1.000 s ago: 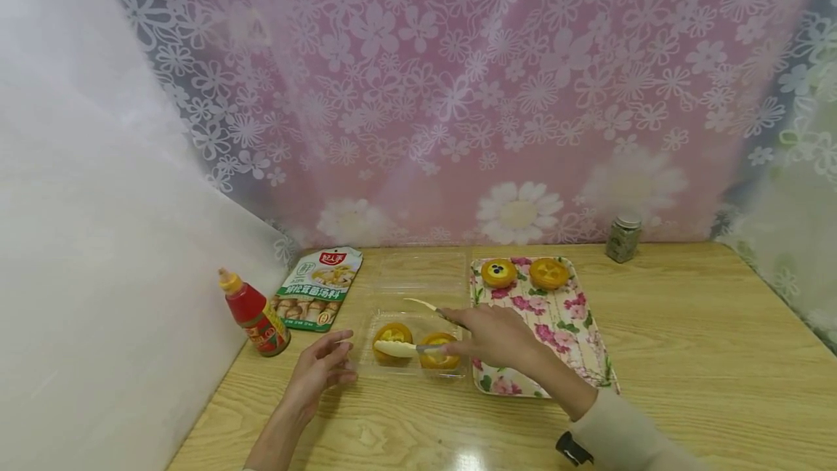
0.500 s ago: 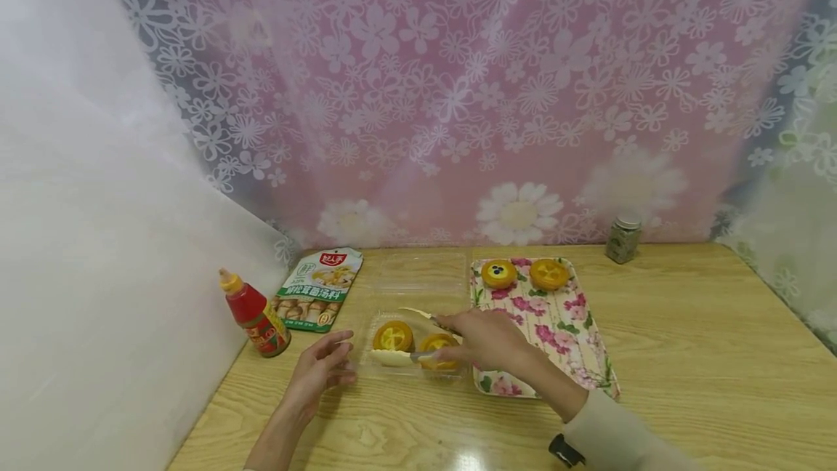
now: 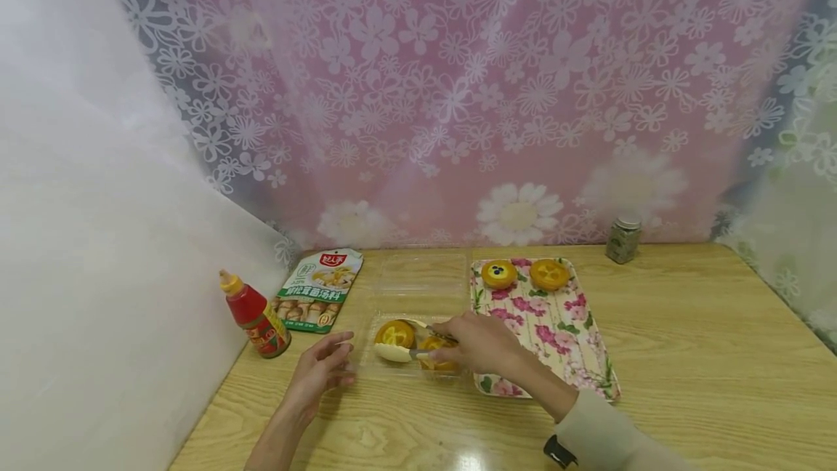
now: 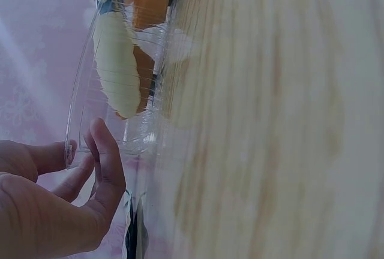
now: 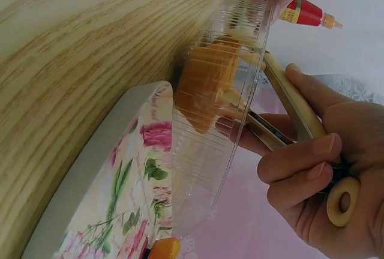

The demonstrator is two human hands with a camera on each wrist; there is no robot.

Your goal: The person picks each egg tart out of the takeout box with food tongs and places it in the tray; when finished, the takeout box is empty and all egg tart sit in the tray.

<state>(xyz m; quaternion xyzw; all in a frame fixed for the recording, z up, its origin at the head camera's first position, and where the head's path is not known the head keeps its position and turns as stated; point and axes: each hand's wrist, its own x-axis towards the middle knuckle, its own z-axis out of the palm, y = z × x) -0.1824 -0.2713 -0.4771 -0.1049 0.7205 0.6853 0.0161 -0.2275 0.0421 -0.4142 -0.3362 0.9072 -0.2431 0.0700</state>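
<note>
My right hand grips a pair of tongs with cream, scalloped tips. The tips stand either side of the left egg tart, inside a clear plastic container. A second egg tart sits beside it, partly hidden under the hand and tongs. In the right wrist view, a ring at the tongs' end lies against the palm. My left hand is at the container's left end; in the left wrist view, its thumb and fingertips pinch the rim there.
A floral tray with two egg tarts lies right of the container, whose clear lid folds back behind. A red sauce bottle and a seasoning pouch stand left. A small jar is at the back right.
The right hand has shifted slightly left and down. The tongs' upper tip has come down behind the left tart and the gap between the tips has narrowed. The left hand stays put.
</note>
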